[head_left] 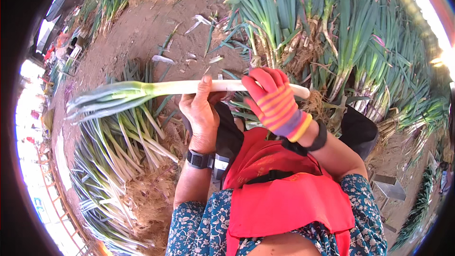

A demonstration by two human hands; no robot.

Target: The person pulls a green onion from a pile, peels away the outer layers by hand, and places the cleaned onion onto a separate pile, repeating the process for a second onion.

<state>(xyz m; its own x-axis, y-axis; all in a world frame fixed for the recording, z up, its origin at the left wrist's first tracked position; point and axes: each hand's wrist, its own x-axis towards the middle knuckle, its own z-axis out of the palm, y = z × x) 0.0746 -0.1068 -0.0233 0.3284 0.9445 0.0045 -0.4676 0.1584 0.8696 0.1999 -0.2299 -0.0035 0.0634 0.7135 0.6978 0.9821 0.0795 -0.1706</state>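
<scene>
Head view: a long, white-shafted green onion (177, 87) is held crosswise before the person, leaves left, pale base right. The bare left hand (201, 111) grasps its shaft; the right hand (277, 106), in a red, yellow-striped knit glove, curls around it nearer the base. Green-leaved, rooted onion piles (121, 149) lie near left and far right.
</scene>
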